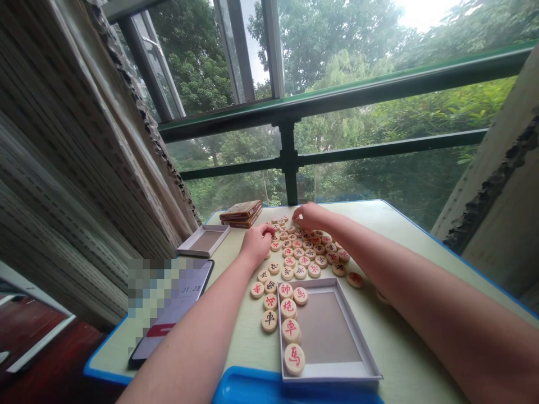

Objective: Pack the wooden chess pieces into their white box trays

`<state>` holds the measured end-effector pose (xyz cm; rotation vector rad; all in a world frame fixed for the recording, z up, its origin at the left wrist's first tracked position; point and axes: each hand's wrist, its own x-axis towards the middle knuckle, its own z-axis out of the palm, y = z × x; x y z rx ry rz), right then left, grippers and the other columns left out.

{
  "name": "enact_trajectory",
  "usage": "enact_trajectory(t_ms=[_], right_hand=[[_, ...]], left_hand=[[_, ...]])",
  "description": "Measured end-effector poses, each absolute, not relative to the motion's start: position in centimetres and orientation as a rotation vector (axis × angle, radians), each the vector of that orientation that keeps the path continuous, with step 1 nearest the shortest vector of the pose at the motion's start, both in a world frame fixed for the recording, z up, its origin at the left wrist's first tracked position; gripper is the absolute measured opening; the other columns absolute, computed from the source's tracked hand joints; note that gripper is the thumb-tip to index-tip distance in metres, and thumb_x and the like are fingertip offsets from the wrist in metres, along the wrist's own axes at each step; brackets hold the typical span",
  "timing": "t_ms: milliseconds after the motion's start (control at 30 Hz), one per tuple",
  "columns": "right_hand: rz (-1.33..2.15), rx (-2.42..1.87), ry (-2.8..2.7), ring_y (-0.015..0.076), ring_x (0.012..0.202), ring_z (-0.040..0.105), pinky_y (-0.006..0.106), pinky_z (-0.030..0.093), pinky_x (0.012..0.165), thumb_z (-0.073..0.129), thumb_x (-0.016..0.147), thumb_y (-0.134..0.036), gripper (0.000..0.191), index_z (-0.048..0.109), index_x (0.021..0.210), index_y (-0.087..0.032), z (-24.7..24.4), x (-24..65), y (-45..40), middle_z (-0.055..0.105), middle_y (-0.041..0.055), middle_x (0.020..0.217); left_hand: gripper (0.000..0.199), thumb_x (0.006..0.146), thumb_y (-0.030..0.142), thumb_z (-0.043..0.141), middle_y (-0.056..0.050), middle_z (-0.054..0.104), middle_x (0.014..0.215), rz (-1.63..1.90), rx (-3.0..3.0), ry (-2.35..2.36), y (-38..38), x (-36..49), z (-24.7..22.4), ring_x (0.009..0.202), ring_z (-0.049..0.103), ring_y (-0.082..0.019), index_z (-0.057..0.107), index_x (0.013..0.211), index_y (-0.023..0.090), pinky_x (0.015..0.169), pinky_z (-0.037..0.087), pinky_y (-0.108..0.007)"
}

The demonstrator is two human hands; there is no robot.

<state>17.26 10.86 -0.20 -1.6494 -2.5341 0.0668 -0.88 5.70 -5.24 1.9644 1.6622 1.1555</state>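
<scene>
Round wooden chess pieces [304, 260] with red or black characters lie spread over the middle of the table. My left hand [257, 243] rests at the left edge of the spread, its fingers curled at the pieces; whatever they may hold is too small to make out. At the far edge of the spread is my right hand [310, 216], fingers bent down over the pieces, their tips partly hidden. Nearer to me, an open white box [330, 325] has several red-marked pieces, some stacked, along its left side.
An empty box lid [204, 240] and two stacked small boxes [241, 212] stand at the back left of the table [404, 252]. A phone [181, 303] lies left of my left forearm. A blue tray [252, 387] is at the near edge. Curtains and a window surround the table.
</scene>
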Motion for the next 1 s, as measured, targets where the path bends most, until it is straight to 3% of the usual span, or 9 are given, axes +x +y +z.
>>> enact_trajectory(t_ms=[167, 400, 633, 767, 1000], right_hand=[[0.085, -1.698, -2.452, 0.0236, 0.096, 0.060, 0.028, 0.046, 0.079, 0.056, 0.078, -0.023, 0.030, 0.068, 0.105, -0.018, -0.5, 17.0, 11.1, 0.068, 0.0092, 0.105], [0.220, -1.675, -2.427, 0.0162, 0.085, 0.062, 0.020, 0.046, 0.070, 0.051, 0.081, -0.022, 0.026, 0.069, 0.101, -0.022, -0.3, 17.0, 11.0, 0.069, 0.0035, 0.102], [0.276, -1.777, -2.461, 0.0199, 0.085, 0.062, 0.024, 0.046, 0.069, 0.055, 0.074, -0.013, 0.031, 0.071, 0.100, -0.020, 1.1, 18.8, 11.6, 0.069, 0.0061, 0.101], [0.391, -1.860, -2.533, 0.0214, 0.077, 0.064, 0.026, 0.046, 0.060, 0.066, 0.066, -0.019, 0.027, 0.073, 0.092, -0.019, 1.9, 20.4, 11.8, 0.070, 0.0062, 0.091], [0.398, -1.832, -2.561, 0.0194, 0.081, 0.063, 0.023, 0.045, 0.060, 0.066, 0.066, -0.020, 0.033, 0.071, 0.099, -0.020, 1.8, 20.5, 11.6, 0.069, 0.0044, 0.099]], left_hand=[[0.026, 0.072, 0.010, 0.045, -0.003, 0.070, 0.079, 1.137, 1.944, 1.678, 5.3, -0.6, -4.7, 0.076, 0.063, -0.015, 0.069, 0.077, 0.016, 0.074, 0.048, -0.026], [0.025, 0.072, 0.011, 0.045, -0.004, 0.070, 0.079, 1.121, 1.947, 1.687, 5.3, -0.7, -4.8, 0.071, 0.062, -0.015, 0.069, 0.078, 0.015, 0.072, 0.048, -0.026], [0.024, 0.071, 0.011, 0.046, -0.004, 0.070, 0.079, 1.127, 1.945, 1.685, 5.2, -0.6, -4.7, 0.071, 0.061, -0.015, 0.069, 0.077, 0.015, 0.070, 0.047, -0.026], [0.024, 0.072, 0.012, 0.046, -0.004, 0.070, 0.081, 1.115, 1.952, 1.692, 5.2, -0.6, -4.7, 0.070, 0.061, -0.015, 0.069, 0.078, 0.015, 0.071, 0.047, -0.027], [0.023, 0.073, 0.013, 0.047, -0.003, 0.070, 0.079, 1.096, 1.963, 1.706, 5.1, -0.6, -4.6, 0.068, 0.062, -0.015, 0.068, 0.079, 0.016, 0.070, 0.048, -0.027]])
